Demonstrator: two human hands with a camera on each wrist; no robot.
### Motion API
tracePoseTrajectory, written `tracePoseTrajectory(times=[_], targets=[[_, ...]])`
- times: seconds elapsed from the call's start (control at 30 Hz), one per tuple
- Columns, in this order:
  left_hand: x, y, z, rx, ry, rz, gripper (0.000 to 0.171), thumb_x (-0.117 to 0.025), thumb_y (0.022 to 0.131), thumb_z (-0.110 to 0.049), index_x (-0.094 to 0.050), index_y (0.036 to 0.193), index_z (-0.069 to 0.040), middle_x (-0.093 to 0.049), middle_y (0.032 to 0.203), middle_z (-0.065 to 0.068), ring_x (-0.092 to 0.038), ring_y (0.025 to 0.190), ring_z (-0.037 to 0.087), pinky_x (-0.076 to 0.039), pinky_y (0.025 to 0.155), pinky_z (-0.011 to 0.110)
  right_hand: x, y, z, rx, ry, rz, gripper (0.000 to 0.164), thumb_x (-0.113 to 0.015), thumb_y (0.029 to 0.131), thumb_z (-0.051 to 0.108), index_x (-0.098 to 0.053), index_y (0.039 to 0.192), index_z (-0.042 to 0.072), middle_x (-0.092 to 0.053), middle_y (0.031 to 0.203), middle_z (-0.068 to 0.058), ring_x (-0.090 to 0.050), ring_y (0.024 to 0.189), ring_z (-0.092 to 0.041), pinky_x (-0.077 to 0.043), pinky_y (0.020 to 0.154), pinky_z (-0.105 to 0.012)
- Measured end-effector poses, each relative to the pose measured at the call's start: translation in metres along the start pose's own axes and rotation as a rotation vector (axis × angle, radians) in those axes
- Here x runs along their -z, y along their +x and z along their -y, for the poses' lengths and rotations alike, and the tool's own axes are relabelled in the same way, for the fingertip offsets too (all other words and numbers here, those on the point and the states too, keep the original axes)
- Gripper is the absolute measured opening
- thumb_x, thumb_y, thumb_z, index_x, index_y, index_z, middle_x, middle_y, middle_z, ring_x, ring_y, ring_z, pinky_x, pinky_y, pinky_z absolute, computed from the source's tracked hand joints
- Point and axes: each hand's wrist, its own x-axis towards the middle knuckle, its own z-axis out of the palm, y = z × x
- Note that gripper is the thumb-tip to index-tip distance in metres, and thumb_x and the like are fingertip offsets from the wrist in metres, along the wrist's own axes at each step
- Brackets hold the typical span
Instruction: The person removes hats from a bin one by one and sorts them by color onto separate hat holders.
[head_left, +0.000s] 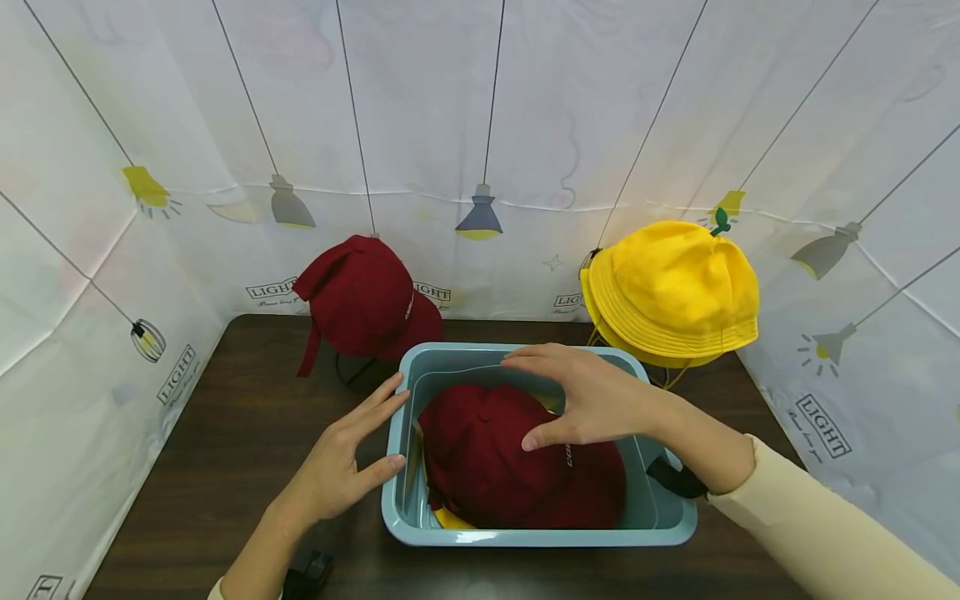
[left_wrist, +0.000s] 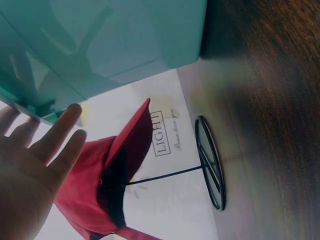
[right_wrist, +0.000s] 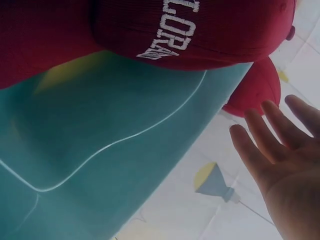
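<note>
In the head view a dark red baseball cap (head_left: 487,450) lies in a blue plastic bin (head_left: 540,538), its brim to the right. White embroidered letters show on this cap (right_wrist: 190,30) in the right wrist view. Something yellow (head_left: 452,518) peeks out beneath it. My left hand (head_left: 341,458) is at the bin's left rim, fingertips right at the edge and fingers fairly straight. Above the cap hovers my right hand (head_left: 592,396), thumb and fingers spread, holding nothing. The right wrist view has that hand's fingers (right_wrist: 272,132) extended beside the bin wall.
Behind the bin at left, another red cap (head_left: 360,296) hangs on a black wire stand (left_wrist: 212,165). A yellow bucket hat (head_left: 671,292) with a green sprout sits at the back right. White lamp-printed sheeting (head_left: 420,100) surrounds the dark wooden table (head_left: 187,492).
</note>
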Motion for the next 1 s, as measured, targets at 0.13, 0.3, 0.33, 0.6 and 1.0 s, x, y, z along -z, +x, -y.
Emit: tracePoseTrajectory(times=[0.13,0.3,0.33,0.6,1.0], targets=[[-0.001,0.0,0.001,-0.008,0.001,-0.008,0.071,-0.072,0.093,-0.019,-0.046,0.159,-0.012,-0.032,0.17,0.005,-0.04,0.151,0.029,-0.042,0.108,0.067,0.0,0.003,0.0,-0.002,0.002,0.026,0.091,-0.086,0.079,0.057,-0.055,0.152,0.013,-0.052,0.156,-0.004,-0.05,0.141,-0.028,-0.045,0.111,-0.058],[0.0,0.0,0.0,-0.003,-0.008,-0.007,0.071,-0.072,0.093,-0.019,-0.046,0.159,-0.013,-0.032,0.17,0.004,-0.04,0.151,0.029,-0.042,0.109,0.067,-0.003,0.006,-0.001,-0.003,0.012,0.054,0.091,-0.086,0.079,0.058,-0.056,0.151,0.012,-0.053,0.155,-0.004,-0.05,0.141,-0.028,-0.044,0.112,-0.056],[0.0,0.0,0.0,-0.003,-0.009,-0.006,0.071,-0.072,0.093,-0.019,-0.046,0.159,-0.012,-0.032,0.17,0.004,-0.04,0.151,0.029,-0.042,0.109,0.067,-0.004,0.006,-0.001,-0.003,0.014,0.059,0.091,-0.086,0.079,0.058,-0.056,0.151,0.012,-0.053,0.155,-0.004,-0.05,0.141,-0.028,-0.044,0.112,-0.056],[0.0,0.0,-0.001,-0.005,-0.013,-0.006,0.071,-0.072,0.093,-0.019,-0.046,0.159,-0.012,-0.032,0.17,0.004,-0.04,0.152,0.028,-0.041,0.11,0.065,-0.007,0.011,-0.002,-0.008,0.022,0.08,0.087,-0.088,0.078,0.055,-0.06,0.148,0.011,-0.055,0.153,-0.004,-0.052,0.138,-0.027,-0.046,0.111,-0.055],[-0.001,0.0,-0.001,-0.003,-0.01,-0.002,0.071,-0.072,0.093,-0.019,-0.046,0.159,-0.012,-0.032,0.17,0.004,-0.04,0.152,0.028,-0.042,0.11,0.065,-0.014,0.018,-0.005,-0.005,0.059,0.141,0.079,-0.089,0.078,0.053,-0.064,0.142,0.014,-0.06,0.146,-0.003,-0.056,0.132,-0.024,-0.048,0.109,-0.05]])
